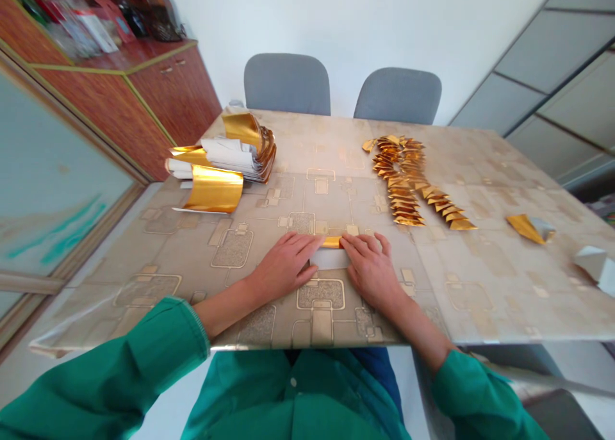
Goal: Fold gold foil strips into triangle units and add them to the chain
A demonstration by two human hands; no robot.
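A folded strip of gold-and-white foil paper [330, 251] lies on the table near its front edge, between my two hands. My left hand [283, 267] presses its fingertips on the strip's left end, and my right hand [369, 268] holds down the right end. Beyond them a long chain of small folded gold pieces [401, 177] bends across the table. At the far left lies a bundle of curled gold-and-white strips [223, 161], with a wide curled gold sheet [214, 189] in front of it.
A loose gold folded piece [528, 228] and a white folded piece [596, 264] lie at the right of the patterned table [480, 293]. Several grey chairs [287, 84] stand behind it, and a wooden cabinet [129, 100] stands at the left.
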